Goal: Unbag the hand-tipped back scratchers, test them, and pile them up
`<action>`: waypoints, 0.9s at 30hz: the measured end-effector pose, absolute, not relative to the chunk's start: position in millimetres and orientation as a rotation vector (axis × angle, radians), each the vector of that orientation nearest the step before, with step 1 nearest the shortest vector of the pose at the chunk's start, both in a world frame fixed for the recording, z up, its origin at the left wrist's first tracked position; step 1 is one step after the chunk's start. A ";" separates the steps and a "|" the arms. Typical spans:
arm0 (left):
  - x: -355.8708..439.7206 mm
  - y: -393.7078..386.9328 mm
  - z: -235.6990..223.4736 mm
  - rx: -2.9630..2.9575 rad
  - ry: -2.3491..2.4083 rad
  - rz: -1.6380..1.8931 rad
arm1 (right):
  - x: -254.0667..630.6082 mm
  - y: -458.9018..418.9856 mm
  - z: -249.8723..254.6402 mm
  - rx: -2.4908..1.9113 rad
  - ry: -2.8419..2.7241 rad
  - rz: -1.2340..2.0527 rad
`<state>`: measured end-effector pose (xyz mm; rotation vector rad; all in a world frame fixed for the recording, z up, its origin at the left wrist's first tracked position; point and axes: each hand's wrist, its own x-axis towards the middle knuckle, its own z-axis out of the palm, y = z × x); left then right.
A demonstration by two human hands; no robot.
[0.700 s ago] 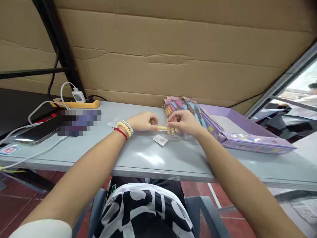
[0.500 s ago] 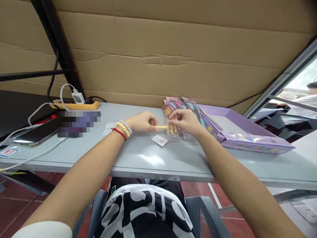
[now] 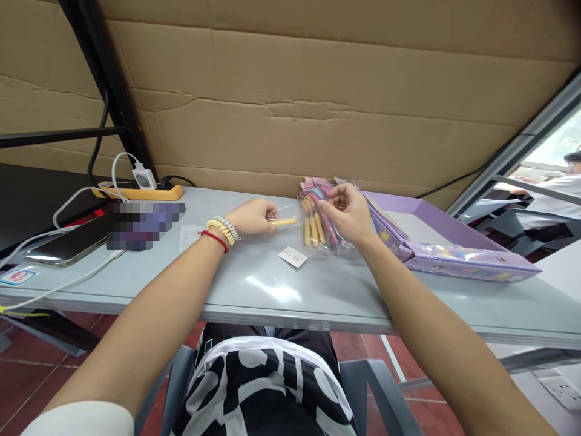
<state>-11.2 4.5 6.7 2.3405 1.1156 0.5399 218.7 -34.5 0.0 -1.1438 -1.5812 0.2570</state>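
My left hand (image 3: 252, 217), with beaded bracelets at its wrist, is closed on a clear plastic bag with a light wooden handle (image 3: 284, 222) inside. The rest of that bagged item is hidden under the hand. My right hand (image 3: 347, 212) hovers at a pile of similar bagged items, thumb and fingers apart, holding nothing that I can see. Several wooden handles (image 3: 313, 225) stick out of the pile towards me, with pink and blue parts behind them. What exactly these items are I cannot tell. A white label card (image 3: 293, 257) lies in front of them.
An open purple box (image 3: 467, 260) stands right of the pile. At left are a dark phone (image 3: 68, 242), white cables and a yellow power strip (image 3: 149, 192). A cardboard wall (image 3: 318, 91) rises behind the grey table (image 3: 272, 309). Another person sits far right.
My right hand has let go of the handle end of the bagged item and moved up and right to the pile. My left hand has drawn its item slightly left.
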 end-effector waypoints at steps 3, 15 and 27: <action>-16.7 9.8 6.0 2.351 1.210 0.587 | 217.6 -42.1 4.5 -1.131 -1.736 0.343; -18.8 11.5 4.7 2.315 1.308 0.535 | 186.3 -57.7 -8.2 -1.314 -2.736 0.290; -15.0 7.2 6.5 2.323 1.276 0.575 | 190.9 -59.9 -3.4 -1.317 -2.627 0.177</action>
